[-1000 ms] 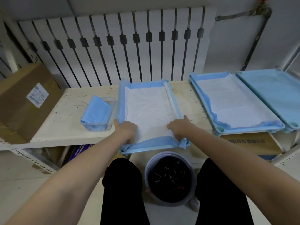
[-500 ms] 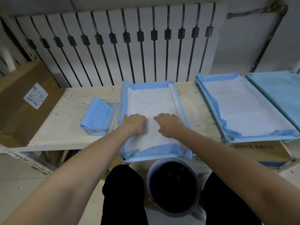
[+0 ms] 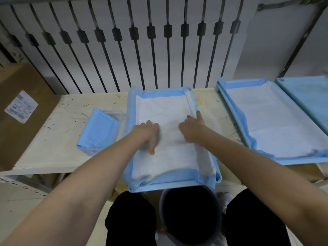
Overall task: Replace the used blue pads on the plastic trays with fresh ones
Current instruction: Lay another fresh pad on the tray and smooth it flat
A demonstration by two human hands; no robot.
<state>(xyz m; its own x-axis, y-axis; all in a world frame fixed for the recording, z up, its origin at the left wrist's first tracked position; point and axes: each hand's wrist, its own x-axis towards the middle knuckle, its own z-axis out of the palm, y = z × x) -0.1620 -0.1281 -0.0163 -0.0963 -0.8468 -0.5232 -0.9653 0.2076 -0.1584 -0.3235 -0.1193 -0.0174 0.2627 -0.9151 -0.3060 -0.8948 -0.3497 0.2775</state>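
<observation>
A light blue plastic tray (image 3: 175,185) lies on the shelf in front of me, lined with a pad (image 3: 165,110) that is white inside with blue borders. My left hand (image 3: 146,133) presses flat on the pad's middle, fingers pointing away and thumb stretched back. My right hand (image 3: 192,127) presses the pad near its right side, fingertips at the tray's right wall. A folded blue pad (image 3: 99,130) rests in a clear container to the left. On the right sit a second padded tray (image 3: 273,121) and a third tray (image 3: 310,98) with a blue surface.
A white scratched shelf (image 3: 53,135) carries the trays. A dark bin (image 3: 190,215) stands between my knees below the shelf edge. A cardboard box (image 3: 21,112) fills the left side. A white radiator (image 3: 124,41) runs behind the shelf.
Both hands slid from the pad's near edge toward its middle, then the right hand moved out to the tray's right wall. The view shifted closer to the tray.
</observation>
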